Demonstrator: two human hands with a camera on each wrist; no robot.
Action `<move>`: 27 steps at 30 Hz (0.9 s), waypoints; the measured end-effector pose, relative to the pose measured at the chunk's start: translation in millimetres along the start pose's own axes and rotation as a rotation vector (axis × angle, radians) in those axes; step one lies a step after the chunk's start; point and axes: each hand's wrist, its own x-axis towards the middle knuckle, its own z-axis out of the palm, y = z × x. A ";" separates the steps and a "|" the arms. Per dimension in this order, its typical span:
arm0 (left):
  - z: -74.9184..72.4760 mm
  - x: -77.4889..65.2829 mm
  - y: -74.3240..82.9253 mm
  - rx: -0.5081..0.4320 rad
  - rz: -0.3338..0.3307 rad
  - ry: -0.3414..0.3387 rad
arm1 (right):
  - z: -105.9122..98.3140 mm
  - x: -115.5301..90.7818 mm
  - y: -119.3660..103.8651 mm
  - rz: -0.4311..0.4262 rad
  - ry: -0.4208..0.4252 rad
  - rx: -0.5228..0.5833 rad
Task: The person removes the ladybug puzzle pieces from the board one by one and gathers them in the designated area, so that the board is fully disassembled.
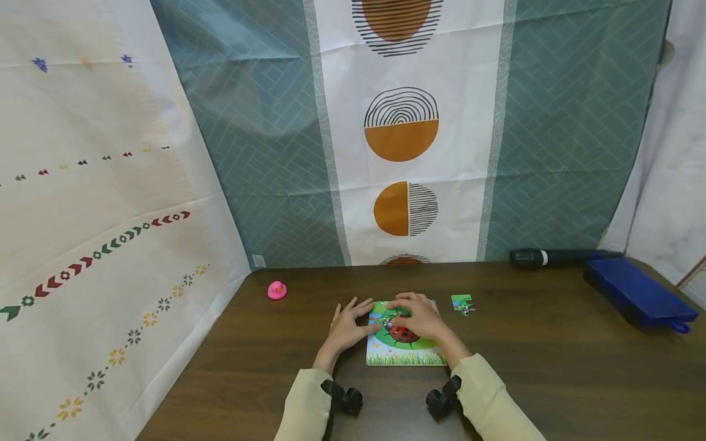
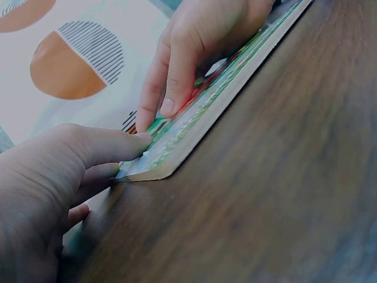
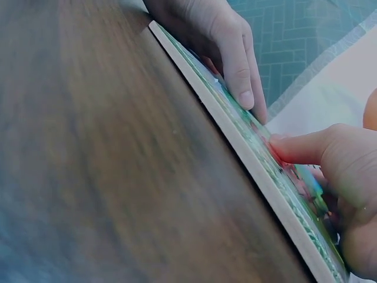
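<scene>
A ladybug jigsaw puzzle with a grassy lower border lies flat on the brown table. My left hand is at its left side, fingers spread along the edge; its thumb rests on the picture near the corner. From the right, my right hand reaches over the upper half of the puzzle. Its thumb presses on the red part of the picture, and its other fingers touch down farther up, partly hidden behind the hand. A loose puzzle piece, green and blue, lies right of the puzzle.
A pink toy duck sits at the back left of the table. At the back right are a blue dustpan-like object and a black cylindrical object. Patterned cloth hangs behind the table.
</scene>
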 end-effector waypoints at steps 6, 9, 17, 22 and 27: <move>-0.3 0.3 0.8 0.007 0.010 0.003 | 3.4 -1.0 3.2 -0.015 0.035 0.008; 0.2 0.6 0.1 0.011 0.010 0.004 | 4.6 -1.7 3.6 -0.032 0.053 0.017; 0.9 0.6 -2.3 0.006 0.010 0.002 | 7.4 -2.5 2.3 -0.045 0.086 0.067; 1.8 0.3 -2.8 0.010 0.016 0.000 | 7.3 -4.6 1.4 -0.022 0.097 0.087; 1.9 0.4 -3.1 0.008 0.016 0.001 | 5.8 -5.0 0.1 0.001 0.089 0.123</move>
